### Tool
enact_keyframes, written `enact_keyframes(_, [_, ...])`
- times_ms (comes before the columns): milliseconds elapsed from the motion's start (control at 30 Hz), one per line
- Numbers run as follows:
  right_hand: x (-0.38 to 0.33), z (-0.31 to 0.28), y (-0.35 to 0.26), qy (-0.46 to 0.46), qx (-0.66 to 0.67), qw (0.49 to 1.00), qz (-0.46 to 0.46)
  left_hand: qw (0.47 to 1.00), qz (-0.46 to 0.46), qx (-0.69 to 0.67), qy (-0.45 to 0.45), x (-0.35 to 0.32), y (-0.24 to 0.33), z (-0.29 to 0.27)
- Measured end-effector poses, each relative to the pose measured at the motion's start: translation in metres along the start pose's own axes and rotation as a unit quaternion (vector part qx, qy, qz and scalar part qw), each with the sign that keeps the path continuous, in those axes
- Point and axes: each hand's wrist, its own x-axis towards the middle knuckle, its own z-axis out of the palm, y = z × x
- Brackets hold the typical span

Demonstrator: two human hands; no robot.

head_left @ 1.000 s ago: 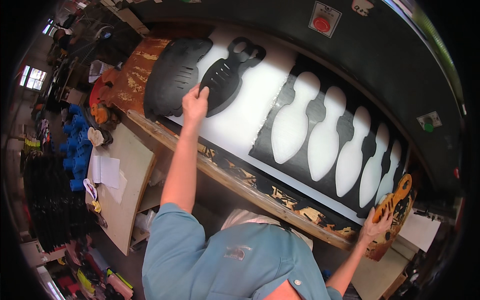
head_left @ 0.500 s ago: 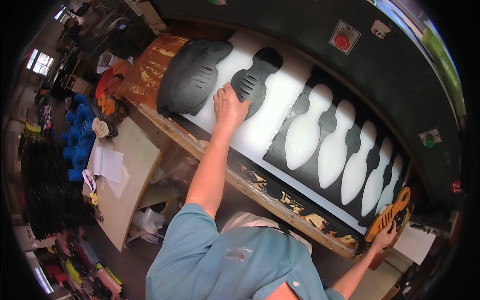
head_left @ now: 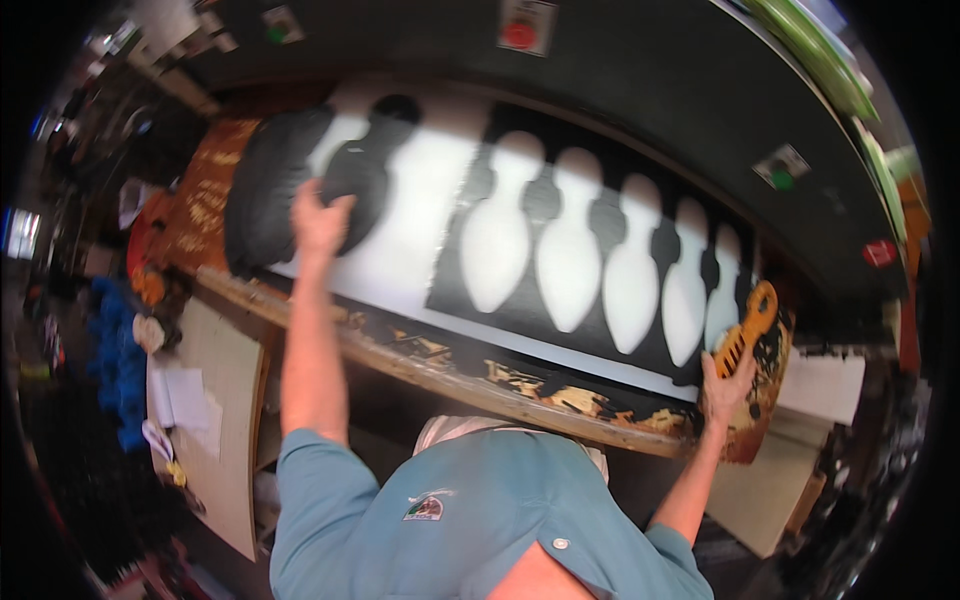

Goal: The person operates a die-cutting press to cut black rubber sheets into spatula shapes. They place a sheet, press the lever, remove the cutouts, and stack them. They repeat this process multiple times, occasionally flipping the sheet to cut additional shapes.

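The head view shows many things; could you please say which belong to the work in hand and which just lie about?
Apparently in use:
- black cut-out, at the left hand
- orange slotted piece, in the right hand
- black sheet
- black stack

Apparently lying about:
- papers
- blue objects

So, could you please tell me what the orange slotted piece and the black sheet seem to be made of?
The orange slotted piece at the right hand: perhaps plastic or painted metal, judging by its even colour; blur hides the finish. The black sheet with the cutouts: likely rubber or foam, matt to faintly sheened, roughly cut along its left edge.
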Motion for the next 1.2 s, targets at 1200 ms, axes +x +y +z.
enact_keyframes(1200, [0.007, -0.143, -0.023, -0.009, 0.901, 0.43, 0.055, 0.82, 0.489, -0.002, -0.297, -0.31, 0.24, 0.14])
